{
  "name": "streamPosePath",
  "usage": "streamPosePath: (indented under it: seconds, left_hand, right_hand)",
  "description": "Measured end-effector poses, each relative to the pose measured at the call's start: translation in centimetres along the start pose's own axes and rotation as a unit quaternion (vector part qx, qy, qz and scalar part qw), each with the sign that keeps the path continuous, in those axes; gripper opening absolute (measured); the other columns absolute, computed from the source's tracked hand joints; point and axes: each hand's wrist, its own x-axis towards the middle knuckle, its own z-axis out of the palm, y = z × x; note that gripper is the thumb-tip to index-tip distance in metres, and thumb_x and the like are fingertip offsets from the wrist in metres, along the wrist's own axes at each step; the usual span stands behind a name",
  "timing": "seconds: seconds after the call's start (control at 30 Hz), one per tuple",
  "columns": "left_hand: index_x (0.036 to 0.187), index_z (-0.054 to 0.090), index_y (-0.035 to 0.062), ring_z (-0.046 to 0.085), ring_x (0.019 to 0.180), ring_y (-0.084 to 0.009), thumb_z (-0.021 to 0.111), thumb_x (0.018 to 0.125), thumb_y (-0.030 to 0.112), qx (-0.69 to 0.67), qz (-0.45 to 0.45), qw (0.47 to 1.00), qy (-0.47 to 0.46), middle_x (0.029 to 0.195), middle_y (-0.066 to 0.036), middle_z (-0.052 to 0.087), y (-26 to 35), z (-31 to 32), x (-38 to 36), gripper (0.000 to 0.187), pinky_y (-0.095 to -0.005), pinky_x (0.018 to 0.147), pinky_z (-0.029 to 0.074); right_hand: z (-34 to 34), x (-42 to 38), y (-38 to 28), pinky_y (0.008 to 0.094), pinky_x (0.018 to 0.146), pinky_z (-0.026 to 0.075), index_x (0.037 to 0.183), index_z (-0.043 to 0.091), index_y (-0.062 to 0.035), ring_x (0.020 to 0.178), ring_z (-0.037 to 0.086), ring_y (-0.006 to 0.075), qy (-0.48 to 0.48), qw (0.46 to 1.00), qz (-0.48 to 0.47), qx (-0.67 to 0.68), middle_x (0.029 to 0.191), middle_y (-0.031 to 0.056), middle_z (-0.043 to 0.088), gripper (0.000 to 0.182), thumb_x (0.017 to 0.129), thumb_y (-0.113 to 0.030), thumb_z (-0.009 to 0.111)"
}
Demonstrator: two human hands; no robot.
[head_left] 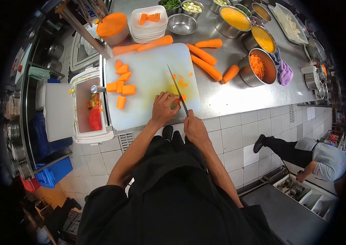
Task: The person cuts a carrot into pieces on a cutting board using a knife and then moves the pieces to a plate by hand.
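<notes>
A brushed stainless-steel counter (pixel 238 96) runs across the far half of the view, smooth and dully reflective, above a floor of pale square tiles. On it lies a white plastic cutting board (pixel 148 81), rectangular with rounded corners and stained yellow near its middle. Four whole peeled carrots (pixel 206 67) lie right of the board, and two more sit along its far edge. A round steel container of shredded carrot (pixel 258 67) stands further right, beside a crumpled purple cloth (pixel 285 72). Far left of the board are a stack of white square plates (pixel 149 28) and a tub with an orange lid (pixel 112 25).

On the board's left part lie seven chunky carrot blocks (pixel 120 83); small dice are scattered near the middle. The right hand (pixel 194 127) is closed around the handle of a long, narrow chef's knife (pixel 177 90), blade pointing far. The left hand (pixel 164 108) presses curled fingers onto a small carrot piece (pixel 178 100) at the board's near edge, touching the blade.

At the far right a co-worker (pixel 311 157) in grey bends over.
</notes>
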Motion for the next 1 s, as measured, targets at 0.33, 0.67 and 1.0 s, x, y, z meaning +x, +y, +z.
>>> streamPosePath:
  seconds: [0.33, 0.67, 1.0]
  left_hand:
    - [0.101, 0.073, 0.0122, 0.065, 0.093, -0.024, 0.075, 0.083, 0.013, -0.025, 0.0, 0.998, 0.053, 0.097, -0.002, 0.071, -0.3, 0.1, 0.2, 0.017, -0.0382, 0.084, 0.047]
    - [0.101, 0.073, 0.0116, 0.065, 0.094, -0.0237, 0.074, 0.084, 0.013, -0.027, -0.005, 0.999, 0.036, 0.098, -0.003, 0.071, -0.4, 0.0, 0.1, 0.016, -0.0386, 0.084, 0.047]
    - [0.101, 0.074, 0.0118, 0.065, 0.094, -0.0231, 0.074, 0.084, 0.013, -0.021, -0.004, 0.999, 0.041, 0.1, -0.002, 0.072, -0.3, 0.1, 0.1, 0.017, -0.0381, 0.085, 0.047]
  right_hand:
    - [-2.4, -1.0, 0.7, 0.0503, 0.057, 0.049, 0.103, 0.049, 0.0019, 0.06, 0.062, 0.0429, -0.011, 0.989, 0.065, 0.133, 0.066, 0.0237, 0.059, 0.018, 0.103, -0.016, 0.053]
    - [-1.6, -1.1, 1.8, 0.026, 0.041, 0.042, 0.113, 0.051, -0.0016, 0.05, 0.048, 0.0075, -0.097, 0.918, 0.16, 0.35, 0.072, 0.0004, 0.049, 0.026, 0.107, -0.026, 0.054]
    - [-2.0, -0.9, 1.8, 0.027, 0.043, 0.042, 0.105, 0.052, -0.0032, 0.046, 0.048, 0.0088, -0.096, 0.918, 0.15, 0.354, 0.067, -0.0004, 0.046, 0.02, 0.104, -0.023, 0.051]
